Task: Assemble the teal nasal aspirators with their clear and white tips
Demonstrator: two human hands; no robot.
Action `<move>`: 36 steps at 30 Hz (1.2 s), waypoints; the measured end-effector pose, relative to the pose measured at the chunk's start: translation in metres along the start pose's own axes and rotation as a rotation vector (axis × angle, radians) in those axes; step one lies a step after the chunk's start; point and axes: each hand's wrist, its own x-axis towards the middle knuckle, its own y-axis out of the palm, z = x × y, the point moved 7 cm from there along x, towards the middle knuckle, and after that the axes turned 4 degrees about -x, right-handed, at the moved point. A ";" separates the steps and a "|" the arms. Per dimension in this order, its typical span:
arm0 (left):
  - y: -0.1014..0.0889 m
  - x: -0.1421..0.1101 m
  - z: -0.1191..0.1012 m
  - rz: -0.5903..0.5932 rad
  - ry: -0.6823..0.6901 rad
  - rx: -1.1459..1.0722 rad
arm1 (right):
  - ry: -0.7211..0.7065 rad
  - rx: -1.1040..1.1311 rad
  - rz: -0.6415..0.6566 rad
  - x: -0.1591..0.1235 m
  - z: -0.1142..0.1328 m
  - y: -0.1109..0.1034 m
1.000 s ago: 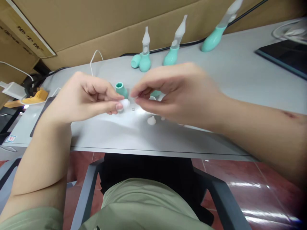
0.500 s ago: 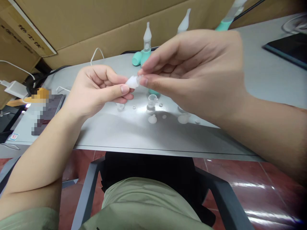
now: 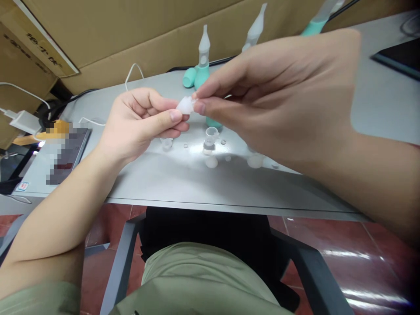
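Observation:
My left hand (image 3: 144, 113) is closed, its thumb and fingers pinching a small white silicone nozzle tip (image 3: 185, 106). At the tip's wide right end, my right hand (image 3: 262, 96) pinches with thumb and forefinger; a clear edge shows there, partly hidden by the fingertips. Both hands are raised above the desk. Beneath them stands a small clear plastic cup-shaped part (image 3: 211, 135), with another clear part (image 3: 166, 143) to its left. White round discs (image 3: 211, 162) and small rings (image 3: 223, 142) lie nearby. A teal piece (image 3: 214, 123) shows partly under the right hand.
Behind the hands stands a teal bulb nasal aspirator (image 3: 201, 76) with a white nozzle; another nozzle (image 3: 256, 28) and a teal aspirator (image 3: 313, 27) are further right. A white charger (image 3: 24, 122), a dark blurred device (image 3: 74, 153) and a dark tablet-like object (image 3: 400, 61) lie on the desk (image 3: 197, 188).
The camera view has shifted slightly. Both hands still hold the nozzle tip; the right fingers have come a little further over its wide end, and less of the clear part shows.

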 end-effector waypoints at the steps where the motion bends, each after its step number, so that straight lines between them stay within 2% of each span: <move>1: 0.000 0.000 0.000 0.007 0.011 0.011 | -0.014 -0.036 0.028 0.000 0.000 0.001; 4: -0.001 0.000 0.000 0.020 0.035 0.022 | -0.101 -0.114 0.042 -0.001 0.006 -0.001; 7: -0.002 0.001 0.002 0.013 0.018 0.043 | -0.076 -0.091 0.041 0.000 0.007 -0.001; 11: -0.002 -0.001 0.001 0.037 0.005 0.048 | -0.004 0.090 0.021 0.004 0.003 0.001; 16: -0.001 -0.002 -0.003 0.063 0.052 0.051 | 0.075 0.384 0.142 0.006 -0.007 0.010; 20: -0.002 -0.002 -0.003 0.062 0.055 0.095 | 0.109 0.228 0.104 0.005 -0.007 0.004; 23: -0.003 -0.002 -0.004 0.070 0.079 0.098 | 0.029 0.129 0.088 0.005 0.001 0.002; 26: -0.003 -0.002 -0.002 0.074 0.080 0.152 | -0.015 0.160 0.107 0.005 0.005 0.005; 32: -0.006 -0.001 0.003 0.040 0.028 0.133 | 0.043 0.176 0.070 0.003 0.002 0.004; 36: -0.007 -0.001 0.003 0.034 0.023 0.116 | 0.058 0.233 0.098 0.004 0.001 0.005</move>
